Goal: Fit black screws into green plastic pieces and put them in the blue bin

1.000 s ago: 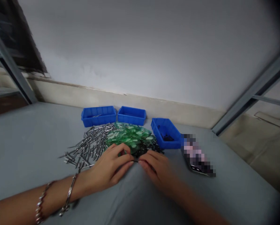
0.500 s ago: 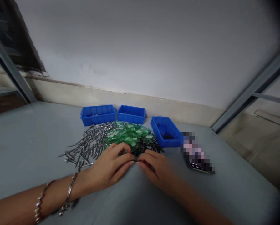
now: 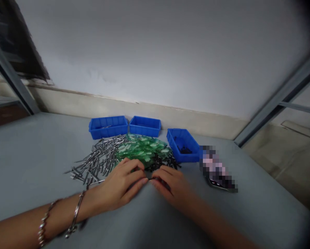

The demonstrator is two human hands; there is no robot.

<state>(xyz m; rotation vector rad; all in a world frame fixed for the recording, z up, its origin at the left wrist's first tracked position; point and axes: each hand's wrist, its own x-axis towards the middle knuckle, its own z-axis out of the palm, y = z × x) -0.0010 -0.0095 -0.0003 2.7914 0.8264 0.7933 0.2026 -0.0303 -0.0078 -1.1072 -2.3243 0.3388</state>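
Fingertips of my left hand (image 3: 130, 180) and my right hand (image 3: 169, 183) nearly meet over the grey table, at the near edge of the piles. Between them is a small dark piece (image 3: 149, 178), pinched from both sides; its shape is too small to tell. Beyond my hands lie green translucent pieces (image 3: 143, 148) in a heap. Silver metal pins (image 3: 100, 155) spread to the left of it, and black small parts (image 3: 165, 160) to its right, partly behind my right hand.
Two blue bins (image 3: 109, 128) (image 3: 145, 126) stand near the wall, behind the piles. A third blue bin (image 3: 183, 145), holding dark parts, is at right. Beside it lies a phone-like object (image 3: 217, 169), blurred out. Metal frame posts rise at both sides of the grey table (image 3: 48, 148).
Almost nothing differs. The fingertips of both hands have shifted very slightly, still together around the small dark piece.
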